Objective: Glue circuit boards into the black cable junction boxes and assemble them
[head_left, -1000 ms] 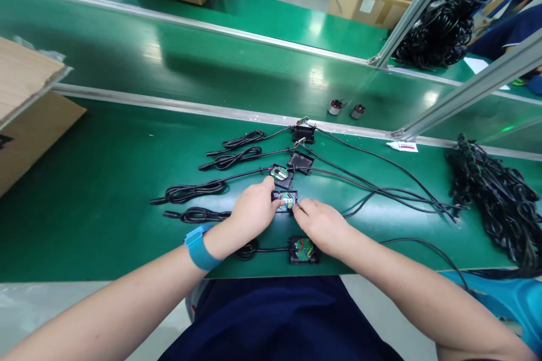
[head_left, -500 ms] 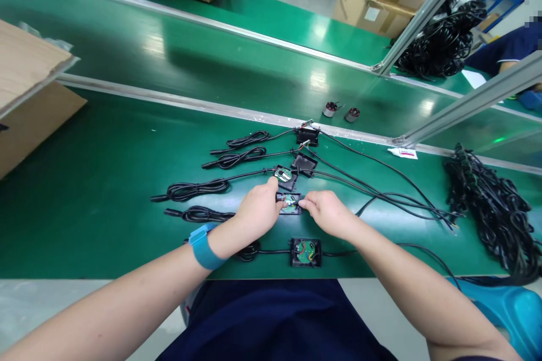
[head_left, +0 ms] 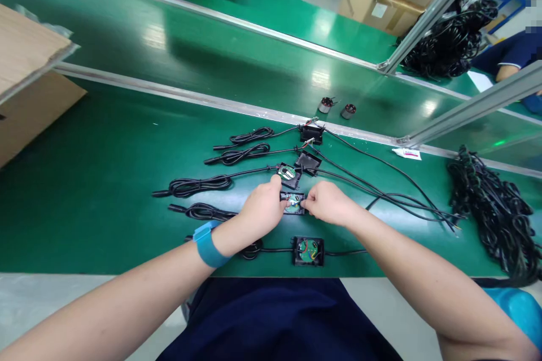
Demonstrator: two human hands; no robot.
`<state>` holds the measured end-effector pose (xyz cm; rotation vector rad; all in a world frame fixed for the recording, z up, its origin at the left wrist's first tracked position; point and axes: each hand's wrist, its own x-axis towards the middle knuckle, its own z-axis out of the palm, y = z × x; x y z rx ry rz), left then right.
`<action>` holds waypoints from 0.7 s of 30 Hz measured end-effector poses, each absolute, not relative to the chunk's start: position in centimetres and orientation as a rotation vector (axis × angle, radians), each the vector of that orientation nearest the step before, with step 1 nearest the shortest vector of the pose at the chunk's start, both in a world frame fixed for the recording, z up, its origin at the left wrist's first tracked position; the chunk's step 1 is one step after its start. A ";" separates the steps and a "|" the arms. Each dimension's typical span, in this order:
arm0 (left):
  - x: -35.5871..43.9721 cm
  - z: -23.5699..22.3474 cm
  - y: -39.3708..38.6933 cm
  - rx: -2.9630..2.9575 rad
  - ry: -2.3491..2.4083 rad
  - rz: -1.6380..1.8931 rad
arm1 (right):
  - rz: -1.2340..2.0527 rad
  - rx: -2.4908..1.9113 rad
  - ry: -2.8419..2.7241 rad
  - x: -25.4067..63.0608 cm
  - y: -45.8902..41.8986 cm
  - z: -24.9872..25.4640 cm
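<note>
Evidently, our left hand (head_left: 263,207) grips the left end of the light, stiff-looking housing (head_left: 295,212) on the desk (head_left: 105,180), best held by its rims around the fragile circuit board (head_left: 292,202), while our right hand (head_left: 329,203) pinches at the other end, perhaps on a wire.

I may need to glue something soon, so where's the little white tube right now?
In the head view, the white tube lies right of centre by the metal rail, left of the black cable bundle.
</note>
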<state>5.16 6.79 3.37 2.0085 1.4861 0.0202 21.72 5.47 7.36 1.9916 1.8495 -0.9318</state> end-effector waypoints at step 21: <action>4.6 2.6 7.0 1.986 1.414 0.136 | -0.760 2.015 1.753 19.6 5.6 7.7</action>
